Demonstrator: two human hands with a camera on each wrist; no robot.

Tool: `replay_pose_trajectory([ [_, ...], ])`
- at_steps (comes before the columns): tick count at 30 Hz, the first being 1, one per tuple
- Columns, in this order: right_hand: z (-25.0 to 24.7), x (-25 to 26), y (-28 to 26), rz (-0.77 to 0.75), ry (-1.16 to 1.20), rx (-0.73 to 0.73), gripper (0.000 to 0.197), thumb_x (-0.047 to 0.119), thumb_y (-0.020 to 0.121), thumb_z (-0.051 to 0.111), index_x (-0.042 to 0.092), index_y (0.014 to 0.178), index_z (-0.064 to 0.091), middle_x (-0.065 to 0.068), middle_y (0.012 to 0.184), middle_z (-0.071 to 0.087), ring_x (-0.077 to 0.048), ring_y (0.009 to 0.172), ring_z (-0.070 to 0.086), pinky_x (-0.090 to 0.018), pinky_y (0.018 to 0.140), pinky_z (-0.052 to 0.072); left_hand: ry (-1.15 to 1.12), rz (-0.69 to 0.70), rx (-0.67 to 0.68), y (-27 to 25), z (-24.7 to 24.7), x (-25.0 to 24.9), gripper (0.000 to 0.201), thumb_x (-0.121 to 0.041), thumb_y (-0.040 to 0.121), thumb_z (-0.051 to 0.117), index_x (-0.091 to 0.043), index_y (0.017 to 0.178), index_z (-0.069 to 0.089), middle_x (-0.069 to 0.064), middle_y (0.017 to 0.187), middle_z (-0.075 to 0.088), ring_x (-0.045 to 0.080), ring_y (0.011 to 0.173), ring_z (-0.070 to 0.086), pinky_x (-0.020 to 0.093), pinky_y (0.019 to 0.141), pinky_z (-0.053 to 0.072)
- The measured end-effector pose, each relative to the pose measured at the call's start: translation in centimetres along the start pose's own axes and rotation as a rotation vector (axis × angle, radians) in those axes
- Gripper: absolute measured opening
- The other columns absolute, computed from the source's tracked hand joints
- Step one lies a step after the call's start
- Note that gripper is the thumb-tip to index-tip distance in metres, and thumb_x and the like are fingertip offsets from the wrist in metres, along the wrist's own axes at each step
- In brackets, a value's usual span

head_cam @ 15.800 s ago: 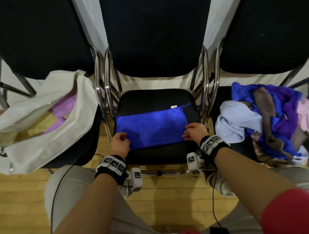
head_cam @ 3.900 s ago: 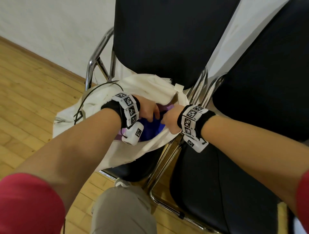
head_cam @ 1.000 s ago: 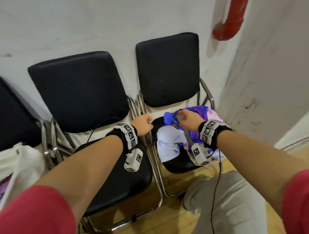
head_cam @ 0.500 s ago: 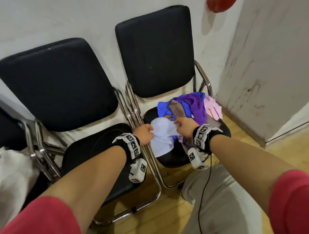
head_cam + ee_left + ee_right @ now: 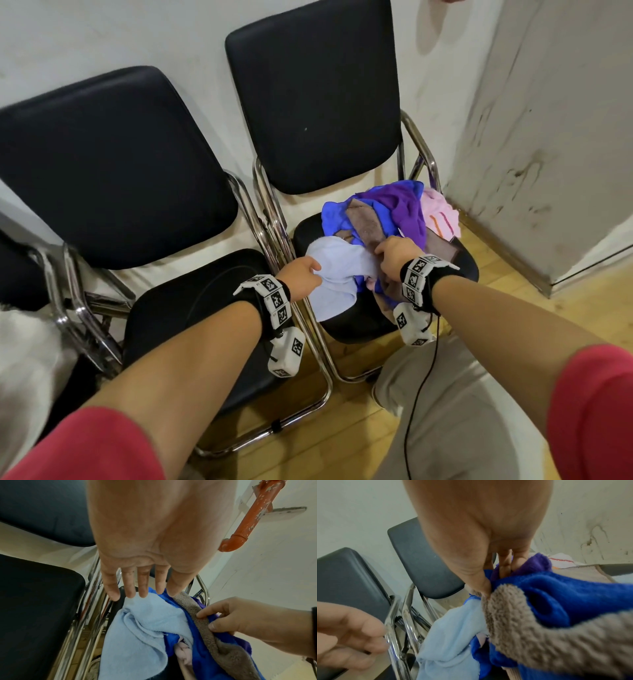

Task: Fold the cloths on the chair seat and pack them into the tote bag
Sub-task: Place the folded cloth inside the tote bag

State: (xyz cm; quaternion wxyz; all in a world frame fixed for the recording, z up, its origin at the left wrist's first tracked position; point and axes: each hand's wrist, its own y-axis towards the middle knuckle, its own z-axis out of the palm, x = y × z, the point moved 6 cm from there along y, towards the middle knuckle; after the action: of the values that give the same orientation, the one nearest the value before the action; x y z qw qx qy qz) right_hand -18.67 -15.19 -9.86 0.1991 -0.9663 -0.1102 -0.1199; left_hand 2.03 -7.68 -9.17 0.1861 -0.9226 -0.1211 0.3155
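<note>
At the far left edge of the head view a pale corner of the white fabric tote bag (image 5: 24,363) is seen, well apart from both hands; a few seconds ago both hands were inside it, pushing a blue cloth down. The black padded middle chair seat (image 5: 191,308), on which that cloth was folded, now lies bare. The left hand (image 5: 301,277) is held with straight, spread fingers (image 5: 130,586) touching the top of the light blue terry cloth (image 5: 337,274). Just beside it, the right hand (image 5: 394,253) is clamped, thumb against fingers, on the grey-brown fleecy cloth (image 5: 364,224) in the heap of crumpled cloths (image 5: 394,212) on the right chair seat (image 5: 356,325). A new cycle is judged begun: one cloth packed, several left.
</note>
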Motion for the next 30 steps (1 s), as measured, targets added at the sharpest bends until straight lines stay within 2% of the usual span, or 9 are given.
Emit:
replay_pose_trajectory([
  [4,-2.7,-0.3,-0.8,-0.040,0.205,-0.167,0.033,0.010,0.093,0.055,0.025,0.116,0.074,-0.001,0.123,0.064,-0.025,0.113,0.058,-0.029,0.097,0.047,-0.026,0.015,0.001,-0.4,-0.4,-0.8,0.035,-0.013,0.095,0.058,-0.011,0.130,0.056,0.008,0.116,0.058,0.024,0.105,0.060,0.030,0.093,0.046],
  [10,-6.0,-0.6,-2.5,-0.003,0.612,-0.298,0.028,0.007,0.091,0.056,0.025,0.100,0.077,0.006,0.097,0.066,-0.014,0.092,0.058,-0.024,0.090,0.047,-0.126,0.041,-0.024,-1.4,-1.4,-2.7,0.035,-0.011,0.093,0.059,-0.010,0.129,0.059,0.012,0.123,0.062,0.023,0.105,0.060,0.028,0.092,0.047],
  [13,-6.5,-0.1,-2.6,-0.015,0.842,-0.341,0.027,0.001,0.088,0.061,0.022,0.093,0.077,0.004,0.094,0.070,-0.013,0.093,0.063,-0.015,0.079,0.048,-0.265,0.070,-0.013,-2.1,-1.3,-4.4,0.034,-0.010,0.094,0.059,-0.010,0.129,0.059,0.013,0.116,0.060,0.026,0.097,0.057,0.026,0.075,0.046],
  [16,-6.5,0.8,-2.7,-0.028,1.014,-0.330,0.022,-0.001,0.087,0.065,0.011,0.100,0.077,0.000,0.099,0.071,-0.008,0.089,0.063,-0.005,0.067,0.042,-0.484,0.059,0.053,-3.1,-0.8,-6.3,0.037,-0.017,0.097,0.058,-0.017,0.134,0.053,0.007,0.114,0.056,0.016,0.095,0.057,0.022,0.064,0.054],
  [19,-6.1,1.5,-3.0,-0.018,1.146,-0.284,0.022,-0.002,0.088,0.064,0.007,0.104,0.076,-0.001,0.089,0.070,-0.002,0.072,0.062,-0.008,0.060,0.046,-0.639,0.049,0.109,-3.3,0.1,-7.5,0.039,-0.026,0.095,0.063,-0.030,0.131,0.049,0.005,0.126,0.060,0.021,0.107,0.066,0.044,0.086,0.059],
  [21,-5.6,1.9,-3.1,-0.004,1.199,-0.227,0.021,-0.003,0.089,0.063,0.007,0.103,0.075,-0.004,0.085,0.070,-0.003,0.062,0.063,-0.011,0.053,0.046,-0.726,0.033,0.124,-3.4,0.4,-8.0,0.038,-0.024,0.094,0.065,-0.034,0.125,0.047,0.007,0.123,0.061,0.025,0.106,0.067,0.048,0.088,0.058],
  [25,-4.7,2.1,-3.3,-0.051,1.301,-0.096,0.024,-0.006,0.090,0.062,0.013,0.094,0.075,-0.011,0.098,0.073,-0.022,0.089,0.070,-0.027,0.076,0.056,-0.722,0.052,0.048,-3.3,0.8,-8.2,0.046,-0.008,0.088,0.070,-0.023,0.125,0.048,0.016,0.118,0.062,0.032,0.105,0.067,0.051,0.085,0.058],
  [28,-4.9,2.1,-3.9,-0.060,1.308,-0.091,0.029,-0.012,0.090,0.056,0.012,0.094,0.072,-0.007,0.084,0.069,-0.013,0.066,0.063,-0.020,0.056,0.051,-0.642,0.053,-0.042,-3.0,0.7,-7.6,0.047,0.003,0.086,0.065,-0.014,0.128,0.051,0.016,0.111,0.062,0.035,0.105,0.066,0.052,0.091,0.055],
  [30,-5.2,1.9,-4.0,-0.053,1.335,-0.134,0.032,-0.017,0.090,0.052,0.010,0.091,0.070,-0.008,0.079,0.066,-0.014,0.061,0.060,-0.019,0.048,0.048,-0.694,0.021,-0.102,-2.8,0.2,-6.8,0.035,0.006,0.085,0.063,-0.020,0.108,0.057,0.016,0.111,0.064,0.034,0.105,0.065,0.050,0.092,0.055],
])
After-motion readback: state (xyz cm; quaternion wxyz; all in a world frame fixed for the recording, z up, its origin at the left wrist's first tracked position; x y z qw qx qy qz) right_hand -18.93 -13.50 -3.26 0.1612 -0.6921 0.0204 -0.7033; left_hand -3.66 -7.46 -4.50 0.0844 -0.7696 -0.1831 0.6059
